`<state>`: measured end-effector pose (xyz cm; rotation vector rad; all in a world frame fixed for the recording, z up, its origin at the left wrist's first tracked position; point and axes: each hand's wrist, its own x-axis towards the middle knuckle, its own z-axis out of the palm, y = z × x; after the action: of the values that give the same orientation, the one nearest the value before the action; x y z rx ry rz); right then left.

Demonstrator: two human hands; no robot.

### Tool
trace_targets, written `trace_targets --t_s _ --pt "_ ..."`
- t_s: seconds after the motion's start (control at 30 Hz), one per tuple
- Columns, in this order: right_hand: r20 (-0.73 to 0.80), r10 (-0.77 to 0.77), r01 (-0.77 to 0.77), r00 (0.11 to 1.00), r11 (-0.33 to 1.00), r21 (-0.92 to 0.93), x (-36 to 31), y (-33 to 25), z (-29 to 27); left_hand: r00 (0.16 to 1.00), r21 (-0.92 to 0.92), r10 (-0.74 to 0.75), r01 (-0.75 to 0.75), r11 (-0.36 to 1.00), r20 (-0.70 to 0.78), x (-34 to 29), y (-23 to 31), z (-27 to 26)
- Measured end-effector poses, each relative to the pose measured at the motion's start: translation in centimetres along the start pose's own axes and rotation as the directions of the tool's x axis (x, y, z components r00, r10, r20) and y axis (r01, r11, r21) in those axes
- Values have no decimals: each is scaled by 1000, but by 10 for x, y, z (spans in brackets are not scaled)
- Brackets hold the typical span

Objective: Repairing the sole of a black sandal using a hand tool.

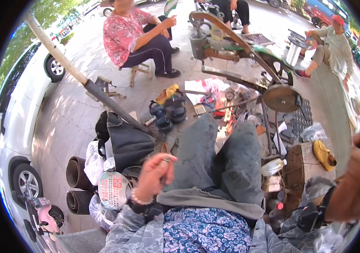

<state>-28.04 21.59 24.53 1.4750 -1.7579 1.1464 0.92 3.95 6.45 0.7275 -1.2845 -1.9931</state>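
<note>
looks like small-part handling: left hand (155, 173), 7 o'clock, pinching a small metal bit (167, 159); right hand (352, 185), 4 o'clock, can't tell. next probably needs steadiness.

Paved ground (70, 114): black sandals (161, 118) are set just beyond the left hand (154, 173), and brown rolls (75, 179) are stood to its left. A low wooden stool (141, 69) is placed farther beyond. Between the hands, nearer the right hand (353, 181), a wooden block (294, 168) is seen, by which a yellow clog (323, 155) is borne.
</note>
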Motion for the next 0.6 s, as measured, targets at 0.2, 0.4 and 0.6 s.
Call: trace_targets --t_s 0.2,0.4,0.6 --pt "305 200 -269 931 941 206 -54 58 78 975 -148 -219 224 963 47 0 -67 -4" --pt "656 41 -400 754 820 409 -100 31 102 936 -171 -199 255 952 292 21 -50 11" --pt "664 -227 -391 712 657 644 -110 4 116 835 -234 -327 459 857 442 34 -40 72"
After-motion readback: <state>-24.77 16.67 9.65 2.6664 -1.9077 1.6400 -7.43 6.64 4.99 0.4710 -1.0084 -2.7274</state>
